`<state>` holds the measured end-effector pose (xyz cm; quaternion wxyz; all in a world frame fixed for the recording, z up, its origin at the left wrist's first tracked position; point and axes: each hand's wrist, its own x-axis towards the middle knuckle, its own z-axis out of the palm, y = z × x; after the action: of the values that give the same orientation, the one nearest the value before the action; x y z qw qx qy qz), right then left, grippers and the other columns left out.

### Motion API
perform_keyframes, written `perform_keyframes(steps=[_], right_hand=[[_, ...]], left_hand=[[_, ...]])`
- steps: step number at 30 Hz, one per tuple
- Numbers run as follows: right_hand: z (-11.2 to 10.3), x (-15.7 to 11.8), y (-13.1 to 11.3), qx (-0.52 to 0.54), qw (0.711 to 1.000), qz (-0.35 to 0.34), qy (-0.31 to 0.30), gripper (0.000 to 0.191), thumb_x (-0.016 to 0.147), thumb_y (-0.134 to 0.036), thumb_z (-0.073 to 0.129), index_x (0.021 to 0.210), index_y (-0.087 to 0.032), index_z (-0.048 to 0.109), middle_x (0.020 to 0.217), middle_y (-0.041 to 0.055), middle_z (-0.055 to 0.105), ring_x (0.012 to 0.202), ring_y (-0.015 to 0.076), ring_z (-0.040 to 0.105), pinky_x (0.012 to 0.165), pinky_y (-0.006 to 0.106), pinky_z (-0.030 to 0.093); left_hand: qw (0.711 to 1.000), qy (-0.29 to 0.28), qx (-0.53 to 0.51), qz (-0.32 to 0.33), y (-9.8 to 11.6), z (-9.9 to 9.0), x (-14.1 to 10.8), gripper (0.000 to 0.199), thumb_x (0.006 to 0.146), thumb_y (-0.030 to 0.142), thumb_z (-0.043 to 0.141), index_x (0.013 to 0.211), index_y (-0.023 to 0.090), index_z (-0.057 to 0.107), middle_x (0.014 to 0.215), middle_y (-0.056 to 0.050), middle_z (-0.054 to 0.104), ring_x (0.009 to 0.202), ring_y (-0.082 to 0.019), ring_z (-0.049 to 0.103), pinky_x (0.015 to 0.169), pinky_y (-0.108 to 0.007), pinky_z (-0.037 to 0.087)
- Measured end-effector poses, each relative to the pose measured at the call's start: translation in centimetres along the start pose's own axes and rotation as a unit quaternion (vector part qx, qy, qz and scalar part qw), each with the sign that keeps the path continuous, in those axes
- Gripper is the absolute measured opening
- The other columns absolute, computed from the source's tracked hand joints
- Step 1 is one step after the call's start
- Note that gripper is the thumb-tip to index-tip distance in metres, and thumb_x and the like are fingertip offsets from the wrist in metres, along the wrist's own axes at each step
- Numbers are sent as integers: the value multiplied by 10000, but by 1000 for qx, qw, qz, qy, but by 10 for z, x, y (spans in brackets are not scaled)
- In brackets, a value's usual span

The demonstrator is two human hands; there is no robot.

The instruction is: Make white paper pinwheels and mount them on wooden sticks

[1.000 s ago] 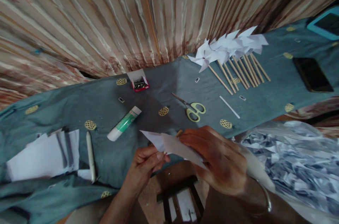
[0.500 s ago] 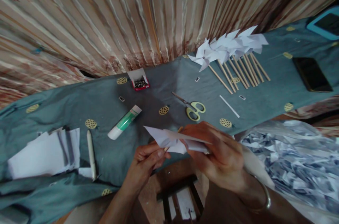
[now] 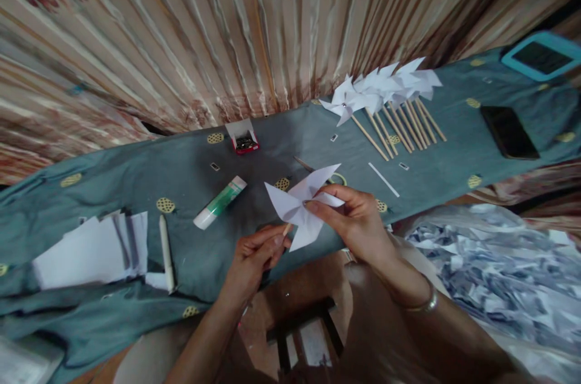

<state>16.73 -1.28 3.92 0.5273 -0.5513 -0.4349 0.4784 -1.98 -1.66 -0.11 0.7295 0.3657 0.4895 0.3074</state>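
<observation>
A white paper pinwheel (image 3: pixel 302 209) is held between my hands above the table's near edge, its blades facing up toward me. My left hand (image 3: pixel 258 254) is closed round its wooden stick, of which only a short piece near the paper shows. My right hand (image 3: pixel 358 217) pinches the pinwheel, thumb at the centre and fingers behind a right-hand blade. Just beyond it lie scissors (image 3: pixel 338 178) with yellow-green handles, partly covered by the paper. A green and white glue stick (image 3: pixel 221 202) lies to the left.
Several finished pinwheels (image 3: pixel 385 93) lie overlapped at the back right. An open small box of metal pins (image 3: pixel 245 143) stands at the back. Paper sheets (image 3: pixel 86 251) and a white pen (image 3: pixel 166 254) lie left. A phone (image 3: pixel 509 132) and a bag of paper scraps (image 3: pixel 499 275) are right.
The pinwheel has turned from nearly edge-on to facing me. My right hand has shifted from over the paper to its right side, thumb now at the centre. The view has moved slightly.
</observation>
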Motion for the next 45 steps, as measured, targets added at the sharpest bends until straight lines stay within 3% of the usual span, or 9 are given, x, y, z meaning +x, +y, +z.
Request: perform_keyframes(steps=[7,17,22,26,31,35,45], right_hand=[[0,12,19,104,989,104,-3,232,616,-364,840,767,-209,756,731,-2,745,586,111,606,571,255,514],[2,20,25,118,987,110,-18,282,536,-356,874,705,-169,747,606,-25,683,546,105,565,583,255,444],[4,18,31,130,981,139,-46,353,477,-375,887,719,-158,748,630,-23,706,538,100,576,573,240,438],[10,10,35,141,976,149,-73,389,441,-383,896,723,-162,746,617,-34,706,534,95,570,569,233,431],[16,0,39,109,977,148,-104,421,391,-415,905,676,-167,719,575,-51,673,528,92,546,565,235,412],[17,-5,39,86,976,159,-122,414,393,-410,899,675,-163,724,607,-34,689,564,106,564,579,243,412],[14,-8,44,7,969,172,-176,353,452,-380,889,674,-164,719,595,-45,677,549,91,540,579,237,395]], left_hand=[[999,26,-23,27,-5,5,1,386,674,477,785,833,126,770,492,60,401,467,-53,275,456,-206,154],[996,75,-31,48,-10,9,0,454,591,492,816,834,111,772,498,46,455,461,-50,292,458,-204,164],[993,98,-28,53,-18,11,-14,434,567,510,830,724,113,755,490,48,445,466,-50,297,461,-197,177],[989,130,-56,47,-30,12,-31,490,535,503,856,842,129,775,545,34,517,486,-49,326,465,-181,203],[982,172,-69,23,-41,11,-47,546,436,540,875,786,132,778,549,21,548,480,-51,355,450,-182,226],[976,192,-103,21,-49,13,-57,546,389,501,905,784,145,783,670,-24,651,508,-53,417,458,-178,266],[971,160,-165,59,-75,11,-60,488,498,464,867,852,135,796,655,-21,663,450,-36,393,416,-189,239]])
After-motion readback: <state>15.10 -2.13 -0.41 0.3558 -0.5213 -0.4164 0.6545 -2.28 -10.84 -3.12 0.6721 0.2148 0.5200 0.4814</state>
